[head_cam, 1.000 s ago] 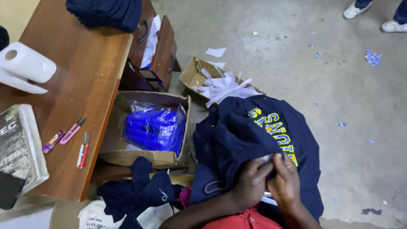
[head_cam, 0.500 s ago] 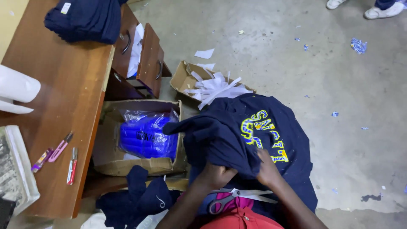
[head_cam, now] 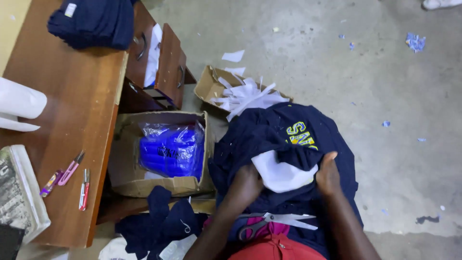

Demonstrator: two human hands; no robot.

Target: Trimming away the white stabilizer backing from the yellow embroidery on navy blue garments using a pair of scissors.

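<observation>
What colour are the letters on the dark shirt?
Yellow letters on the navy shirt, seen in the head view.

A garment (head_cam: 284,144) is spread over the lap, with a white sheet (head_cam: 284,174) laid on it between the left hand (head_cam: 246,185) and the right hand (head_cam: 328,174). Scissors (head_cam: 269,222) are rested on the lap just behind the hands. To the left, an open carton (head_cam: 126,168) is set on the floor with a plastic bag (head_cam: 171,150) in it; farther left a table (head_cam: 82,110) is placed, on which three small snips (head_cam: 72,179) are laid — and, at its far end, a folded cloth (head_cam: 94,21). Ahead of the garment, a second box (head_cam: 208,85) is filled with paper strips (head_cam: 246,95).
</observation>
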